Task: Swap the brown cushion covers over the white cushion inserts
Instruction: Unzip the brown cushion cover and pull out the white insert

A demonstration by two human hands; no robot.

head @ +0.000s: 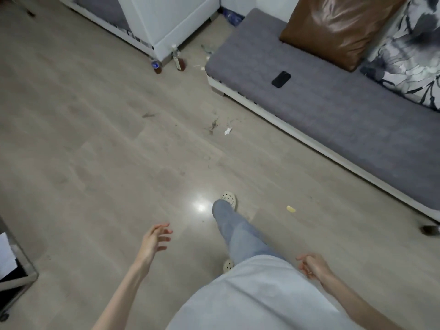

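A shiny brown cushion [338, 29] leans upright at the back of the grey sofa seat [333, 115] at the upper right, far from both hands. My left hand [154, 240] hangs over the floor at lower centre, fingers spread and relaxed, holding nothing. My right hand [313, 265] is low at the right beside my body, fingers loosely curled and empty. No white insert is in view.
A black phone [281, 79] lies on the sofa seat in front of the cushion. A grey floral cushion [409, 58] sits to its right. Bottles [178, 60] stand on the floor by a white cabinet [171, 20]. Small scraps litter the wooden floor [95, 139]. Furniture edge [14, 275] at lower left.
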